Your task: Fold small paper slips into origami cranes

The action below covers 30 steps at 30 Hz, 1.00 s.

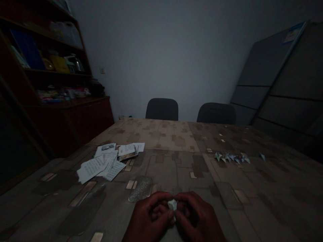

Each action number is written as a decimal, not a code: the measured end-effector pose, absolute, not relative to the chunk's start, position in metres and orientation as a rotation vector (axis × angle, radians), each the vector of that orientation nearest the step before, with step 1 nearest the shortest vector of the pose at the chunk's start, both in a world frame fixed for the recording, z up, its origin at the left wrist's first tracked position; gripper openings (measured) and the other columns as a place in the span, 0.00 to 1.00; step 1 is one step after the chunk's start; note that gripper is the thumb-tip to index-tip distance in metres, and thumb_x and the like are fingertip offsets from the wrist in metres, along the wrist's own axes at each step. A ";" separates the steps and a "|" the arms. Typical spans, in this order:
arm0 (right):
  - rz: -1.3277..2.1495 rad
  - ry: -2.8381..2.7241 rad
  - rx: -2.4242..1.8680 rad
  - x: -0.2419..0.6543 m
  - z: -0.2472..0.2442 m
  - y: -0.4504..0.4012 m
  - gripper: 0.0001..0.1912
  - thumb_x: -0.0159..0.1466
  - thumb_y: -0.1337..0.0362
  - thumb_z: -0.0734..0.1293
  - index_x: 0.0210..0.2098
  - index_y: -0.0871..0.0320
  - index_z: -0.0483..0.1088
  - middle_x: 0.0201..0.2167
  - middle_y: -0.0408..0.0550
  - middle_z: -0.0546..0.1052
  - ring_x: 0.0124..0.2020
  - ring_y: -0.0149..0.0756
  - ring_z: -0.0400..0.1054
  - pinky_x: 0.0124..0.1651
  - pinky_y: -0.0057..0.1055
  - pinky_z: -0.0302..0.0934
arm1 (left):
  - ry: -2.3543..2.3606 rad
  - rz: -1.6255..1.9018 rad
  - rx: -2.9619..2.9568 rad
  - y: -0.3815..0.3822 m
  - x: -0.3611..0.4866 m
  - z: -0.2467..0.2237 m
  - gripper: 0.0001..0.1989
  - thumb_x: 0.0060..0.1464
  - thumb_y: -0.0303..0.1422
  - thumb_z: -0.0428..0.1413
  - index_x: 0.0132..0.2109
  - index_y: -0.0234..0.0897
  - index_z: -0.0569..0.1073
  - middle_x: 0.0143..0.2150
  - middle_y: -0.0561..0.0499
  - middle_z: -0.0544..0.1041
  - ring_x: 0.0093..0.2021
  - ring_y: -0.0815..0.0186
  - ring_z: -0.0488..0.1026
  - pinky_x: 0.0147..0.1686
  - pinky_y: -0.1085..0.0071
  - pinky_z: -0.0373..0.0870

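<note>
Close to the front of the table, my left hand (153, 215) and my right hand (195, 215) meet fingertip to fingertip. Between them they pinch a small folded piece of paper (172, 204), whitish and partly covered by the fingers. Both thumbs press at its lower end. Off to the right lies a row of several small folded paper shapes (229, 157) with pointed tips, and one more paper shape (262, 156) sits apart from them. On the left side are loose printed sheets (94, 168), overlapping one another.
A patterned cloth covers the table (166, 168). Beyond its far edge stand two dark chairs, a left chair (162, 109) and a right chair (216, 113). A reddish cabinet (88, 117) with loaded shelves is at the left; a grey panelled unit (262, 67) stands at the right.
</note>
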State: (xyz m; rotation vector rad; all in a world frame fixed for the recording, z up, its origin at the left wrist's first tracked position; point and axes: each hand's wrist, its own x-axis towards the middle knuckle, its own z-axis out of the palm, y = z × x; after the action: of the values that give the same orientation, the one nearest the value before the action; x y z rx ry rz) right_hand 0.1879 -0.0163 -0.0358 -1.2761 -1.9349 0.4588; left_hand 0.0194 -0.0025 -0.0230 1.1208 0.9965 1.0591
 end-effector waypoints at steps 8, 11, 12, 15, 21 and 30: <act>0.446 -1.926 -1.264 0.185 -0.037 -0.016 0.12 0.59 0.73 0.64 0.42 0.58 0.73 0.31 0.45 0.77 0.31 0.36 0.73 0.34 0.28 0.65 | 1.054 1.067 1.203 -0.001 0.019 -0.027 0.04 0.46 0.30 0.60 0.32 0.35 0.76 0.21 0.54 0.76 0.24 0.66 0.75 0.27 0.73 0.68; 0.431 -1.925 -1.259 0.184 -0.038 -0.016 0.11 0.60 0.73 0.63 0.41 0.58 0.73 0.30 0.46 0.77 0.30 0.35 0.72 0.33 0.28 0.65 | 1.044 1.069 1.230 0.000 0.018 -0.027 0.05 0.45 0.30 0.61 0.32 0.34 0.76 0.21 0.54 0.76 0.24 0.65 0.75 0.27 0.73 0.68; 0.421 -1.927 -1.254 0.184 -0.038 -0.016 0.11 0.60 0.73 0.64 0.41 0.58 0.73 0.30 0.45 0.77 0.29 0.35 0.72 0.33 0.27 0.65 | 1.045 1.069 1.239 0.001 0.018 -0.027 0.05 0.44 0.30 0.61 0.32 0.34 0.76 0.21 0.54 0.76 0.24 0.66 0.74 0.26 0.73 0.67; 0.396 -1.925 -1.246 0.182 -0.038 -0.015 0.11 0.59 0.72 0.65 0.40 0.58 0.73 0.29 0.45 0.77 0.28 0.35 0.72 0.32 0.27 0.64 | 1.076 1.077 1.269 0.002 0.019 -0.026 0.04 0.43 0.27 0.61 0.30 0.35 0.75 0.20 0.56 0.74 0.22 0.68 0.72 0.24 0.75 0.64; 0.417 -1.861 -1.281 0.179 -0.033 -0.014 0.12 0.55 0.73 0.66 0.39 0.58 0.74 0.28 0.45 0.77 0.27 0.35 0.72 0.31 0.26 0.65 | 1.057 1.123 1.240 0.003 0.021 -0.030 0.01 0.45 0.28 0.59 0.28 0.35 0.74 0.20 0.56 0.74 0.22 0.68 0.72 0.24 0.75 0.66; 0.582 -1.710 -1.335 0.178 -0.025 -0.015 0.13 0.54 0.72 0.65 0.37 0.58 0.76 0.26 0.44 0.78 0.26 0.35 0.72 0.31 0.26 0.65 | 0.970 1.127 1.071 0.001 0.020 -0.022 0.09 0.41 0.28 0.64 0.34 0.32 0.79 0.21 0.54 0.76 0.22 0.67 0.74 0.25 0.73 0.68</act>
State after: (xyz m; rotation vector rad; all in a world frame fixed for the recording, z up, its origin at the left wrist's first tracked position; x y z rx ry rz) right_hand 0.1777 -0.0146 -0.0251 -1.3348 -1.7098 0.5822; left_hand 0.0196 0.0009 -0.0218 1.0707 0.9703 1.1273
